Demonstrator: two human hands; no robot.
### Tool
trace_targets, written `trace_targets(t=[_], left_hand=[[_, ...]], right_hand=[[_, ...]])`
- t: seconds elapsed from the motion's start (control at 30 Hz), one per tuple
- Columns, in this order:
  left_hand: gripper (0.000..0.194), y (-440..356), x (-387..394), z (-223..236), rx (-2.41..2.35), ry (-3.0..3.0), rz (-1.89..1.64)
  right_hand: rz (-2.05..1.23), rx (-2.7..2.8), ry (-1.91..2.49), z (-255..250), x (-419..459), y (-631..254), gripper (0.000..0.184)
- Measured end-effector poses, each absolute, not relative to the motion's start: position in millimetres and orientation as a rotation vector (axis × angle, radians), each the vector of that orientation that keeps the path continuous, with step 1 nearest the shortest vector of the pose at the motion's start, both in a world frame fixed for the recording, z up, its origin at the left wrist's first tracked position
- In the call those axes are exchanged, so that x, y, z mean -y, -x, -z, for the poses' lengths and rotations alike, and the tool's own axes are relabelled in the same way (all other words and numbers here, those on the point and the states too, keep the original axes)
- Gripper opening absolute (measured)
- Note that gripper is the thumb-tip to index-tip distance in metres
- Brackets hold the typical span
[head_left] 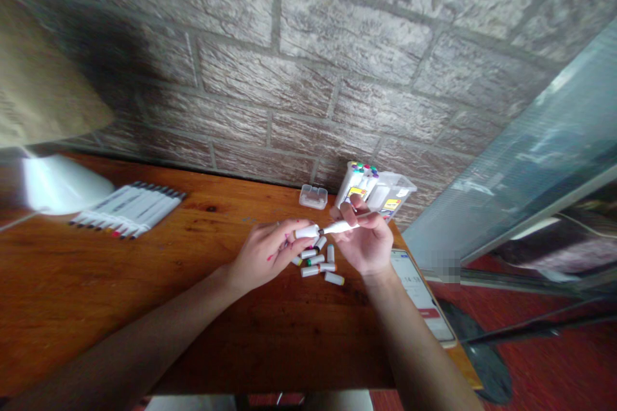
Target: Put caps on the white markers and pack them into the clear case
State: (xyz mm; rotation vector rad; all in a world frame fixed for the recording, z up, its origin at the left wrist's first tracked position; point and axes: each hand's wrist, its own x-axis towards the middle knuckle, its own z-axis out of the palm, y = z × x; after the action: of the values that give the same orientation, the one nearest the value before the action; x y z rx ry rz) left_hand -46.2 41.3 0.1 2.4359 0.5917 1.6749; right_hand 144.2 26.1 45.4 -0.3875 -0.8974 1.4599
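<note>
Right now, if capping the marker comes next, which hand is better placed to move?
Probably the left hand: it holds the cap close to the tip of the marker, which the right hand holds.

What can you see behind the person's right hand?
Behind the right hand stand a case of markers with coloured ends and a translucent plastic box. The hand covers the case's lower front, which cannot be seen.
</note>
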Motion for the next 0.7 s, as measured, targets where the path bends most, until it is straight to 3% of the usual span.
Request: trace_targets(t=[0.7], left_hand=[[0.018,46.0,-40.5,-1.0,-0.578,-2.433,-1.665]], right_hand=[[-1.518,0.843,0.35,-44.2,-29.2,-145.5,0.012]])
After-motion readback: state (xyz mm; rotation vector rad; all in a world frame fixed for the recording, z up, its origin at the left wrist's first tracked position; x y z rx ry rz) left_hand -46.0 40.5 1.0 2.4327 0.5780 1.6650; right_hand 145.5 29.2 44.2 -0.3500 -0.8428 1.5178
